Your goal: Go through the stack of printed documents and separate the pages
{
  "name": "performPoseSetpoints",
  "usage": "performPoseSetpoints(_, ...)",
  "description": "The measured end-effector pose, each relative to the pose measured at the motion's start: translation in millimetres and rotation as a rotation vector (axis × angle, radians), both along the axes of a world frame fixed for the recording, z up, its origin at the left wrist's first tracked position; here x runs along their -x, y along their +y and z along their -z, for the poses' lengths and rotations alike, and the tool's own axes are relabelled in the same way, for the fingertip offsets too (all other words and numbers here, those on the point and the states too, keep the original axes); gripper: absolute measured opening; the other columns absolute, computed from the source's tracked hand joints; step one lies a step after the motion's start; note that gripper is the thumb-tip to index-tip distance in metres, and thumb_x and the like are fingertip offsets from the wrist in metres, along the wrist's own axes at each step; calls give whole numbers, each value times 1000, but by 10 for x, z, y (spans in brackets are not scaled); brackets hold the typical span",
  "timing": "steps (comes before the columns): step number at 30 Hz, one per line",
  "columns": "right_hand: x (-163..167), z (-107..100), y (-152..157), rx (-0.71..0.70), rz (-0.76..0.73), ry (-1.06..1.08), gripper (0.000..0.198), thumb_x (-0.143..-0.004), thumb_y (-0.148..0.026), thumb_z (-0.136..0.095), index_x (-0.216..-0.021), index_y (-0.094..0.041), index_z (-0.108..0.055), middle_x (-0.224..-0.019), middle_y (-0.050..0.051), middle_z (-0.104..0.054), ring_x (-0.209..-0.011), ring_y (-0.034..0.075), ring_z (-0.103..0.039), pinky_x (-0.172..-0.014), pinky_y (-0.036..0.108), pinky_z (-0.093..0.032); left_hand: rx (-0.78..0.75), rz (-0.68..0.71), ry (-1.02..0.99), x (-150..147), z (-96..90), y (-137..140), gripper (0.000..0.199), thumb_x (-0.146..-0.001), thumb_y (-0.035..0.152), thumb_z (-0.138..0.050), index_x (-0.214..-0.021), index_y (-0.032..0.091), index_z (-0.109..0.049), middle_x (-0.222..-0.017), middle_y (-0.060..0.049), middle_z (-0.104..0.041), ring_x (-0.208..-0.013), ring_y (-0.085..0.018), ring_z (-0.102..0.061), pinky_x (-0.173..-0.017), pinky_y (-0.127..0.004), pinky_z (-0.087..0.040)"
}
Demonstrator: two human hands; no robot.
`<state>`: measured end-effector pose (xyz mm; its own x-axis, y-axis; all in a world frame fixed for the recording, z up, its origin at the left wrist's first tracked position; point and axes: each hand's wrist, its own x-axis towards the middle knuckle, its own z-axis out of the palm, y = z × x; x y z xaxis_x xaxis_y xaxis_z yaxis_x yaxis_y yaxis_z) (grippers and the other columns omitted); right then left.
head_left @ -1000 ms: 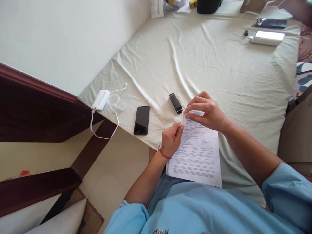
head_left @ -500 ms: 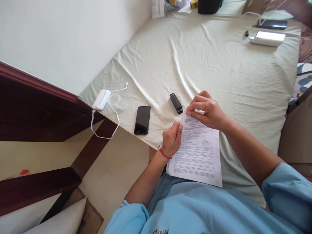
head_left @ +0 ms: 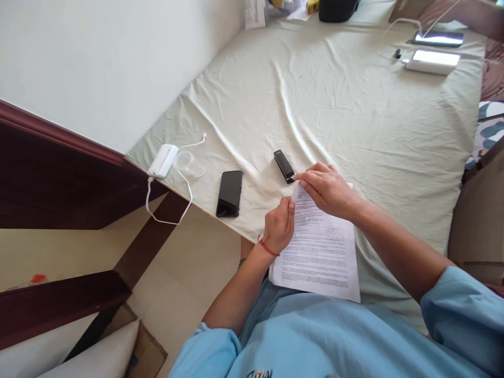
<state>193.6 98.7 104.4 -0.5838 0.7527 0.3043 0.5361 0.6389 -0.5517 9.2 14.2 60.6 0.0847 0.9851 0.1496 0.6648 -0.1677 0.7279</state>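
Note:
A stack of printed papers (head_left: 318, 252) lies at the near side of the cloth-covered table, reaching to my shirt. My left hand (head_left: 279, 226), with a red string at its wrist, is closed on the stack's left edge near the top, thumb uppermost. My right hand (head_left: 325, 190) lies over the top edge, fingers together and pinching the top left corner; the fingertips partly hide that corner. Just beyond them is a black stapler (head_left: 283, 165), its silver end close to my right fingertips. A black smartphone (head_left: 229, 193) rests to the left.
A white power bank (head_left: 163, 161) with a looped cable sits on the left table edge. At the far right are a white device (head_left: 433, 62), a phone (head_left: 438, 39) and another person's hand (head_left: 439, 11). A black case (head_left: 337, 9) stands at the back beside the wall.
My right hand has shifted slightly left and flattened, its fingertips now nearer the stapler's end. My left hand keeps its hold on the papers. The far phone's screen looks brighter.

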Motion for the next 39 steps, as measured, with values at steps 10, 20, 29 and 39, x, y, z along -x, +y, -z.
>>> performPoseSetpoints(10, 99, -17, -76, -185, -26, -89, 42, -106, -19, -48, -144, -29, -64, -149, 10, -64, -146, 33, -47, -121, 59, -35, 15, -35, 10, 15, 103, 25, 32, -112, 45, -30, -90, 26, -44, -65, 3, -50, -55, -18, -50, -60, -32, -28)
performPoseSetpoints(20, 74, 6, -40, -203, -40, -110, 39, -108, -24, -47, -142, -29, -65, -156, 11, -59, -152, 33, -45, -127, 66, -27, 43, -37, -15, 44, 131, 38, 36, -112, 49, -29, -93, 25, -47, -68, 2, -56, -59, -19, -54, -61, -32, -33)
performPoseSetpoints(29, 133, 44, 5, -110, -4, -123, 39, -108, -22, -40, -135, -18, -67, -123, 15, -77, -132, 31, -60, -122, 59, -33, 47, -46, -243, 47, 69, 35, 48, -110, 64, -28, -85, 25, -42, -68, 3, -49, -61, -16, -49, -61, -31, -36)
performPoseSetpoints(39, 180, 20, 24, -106, -1, -133, 35, -110, -27, -39, -123, -19, -70, -112, 13, -78, -112, 30, -65, -108, 48, -40, 41, -49, -216, 58, 110, 21, 52, -107, 70, -24, -84, 26, -38, -65, 4, -46, -58, -15, -45, -60, -32, -33)
